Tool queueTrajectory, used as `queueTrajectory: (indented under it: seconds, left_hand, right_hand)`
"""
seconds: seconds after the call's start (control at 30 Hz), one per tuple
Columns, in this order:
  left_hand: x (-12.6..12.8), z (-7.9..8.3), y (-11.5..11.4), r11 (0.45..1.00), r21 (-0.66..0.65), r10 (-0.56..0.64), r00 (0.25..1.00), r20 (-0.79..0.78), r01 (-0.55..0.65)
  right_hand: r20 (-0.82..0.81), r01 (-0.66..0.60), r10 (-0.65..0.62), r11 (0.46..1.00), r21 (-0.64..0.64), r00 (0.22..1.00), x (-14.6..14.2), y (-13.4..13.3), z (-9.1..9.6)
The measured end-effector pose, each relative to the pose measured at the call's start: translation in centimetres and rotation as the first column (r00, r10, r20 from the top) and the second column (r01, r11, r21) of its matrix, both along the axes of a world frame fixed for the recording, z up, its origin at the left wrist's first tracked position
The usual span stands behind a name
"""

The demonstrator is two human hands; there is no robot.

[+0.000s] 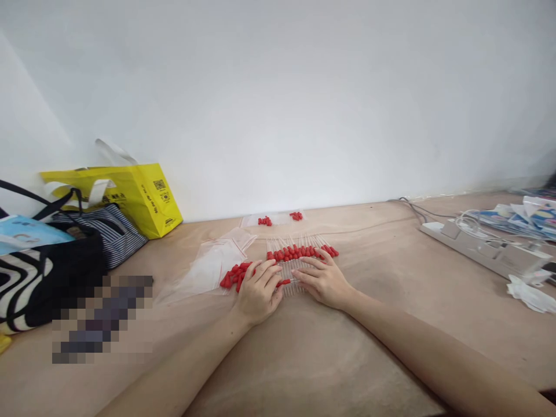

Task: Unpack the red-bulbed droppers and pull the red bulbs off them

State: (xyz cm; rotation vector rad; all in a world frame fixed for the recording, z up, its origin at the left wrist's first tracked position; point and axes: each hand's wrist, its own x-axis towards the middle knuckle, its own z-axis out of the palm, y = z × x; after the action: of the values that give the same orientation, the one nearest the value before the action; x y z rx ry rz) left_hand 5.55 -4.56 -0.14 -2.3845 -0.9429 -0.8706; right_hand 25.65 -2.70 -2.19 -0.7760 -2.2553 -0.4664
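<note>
My left hand point(257, 292) and right hand point(325, 282) sit close together over the tabletop point(313, 362), fingers loosely bent; a red-tipped stick point(284, 282) shows between them, but I can't tell whether either grips it. Beyond lies a row of similar sticks point(299, 252), then the white wall point(304, 116).

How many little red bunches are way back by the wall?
2: the left bunch and the right bunch, side by side near the wall, behind the long red row. None seems hidden there.

Yellow bag point(130, 194), striped pouch point(121, 236), patterned tote point(65, 275), white wall point(304, 116), power strip point(464, 249)
</note>
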Motion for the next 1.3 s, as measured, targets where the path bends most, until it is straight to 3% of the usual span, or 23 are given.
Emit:
queueTrajectory:
  seconds: [0.5,0.8,1.3]
  left_hand:
    - [-0.03,-0.58,0.75,0.998,-0.033,-0.063,0.997,-0.053,0.062]
    - [-0.1,-0.4,0.3,0.999,-0.036,-0.035,0.993,-0.109,0.031]
    - [0.15,-0.28,0.2,0.997,-0.047,-0.067,0.994,-0.09,0.063]
  right_hand:
    - [-0.018,-0.032,0.035,0.986,0.162,0.999,-0.72,0.43,-0.67]
    - [-0.027,-0.036,0.039,0.993,0.115,0.999,-0.8,0.34,-0.73]
    - [-0.081,-0.019,0.032,0.989,0.146,0.996,-0.95,0.16,-0.7]
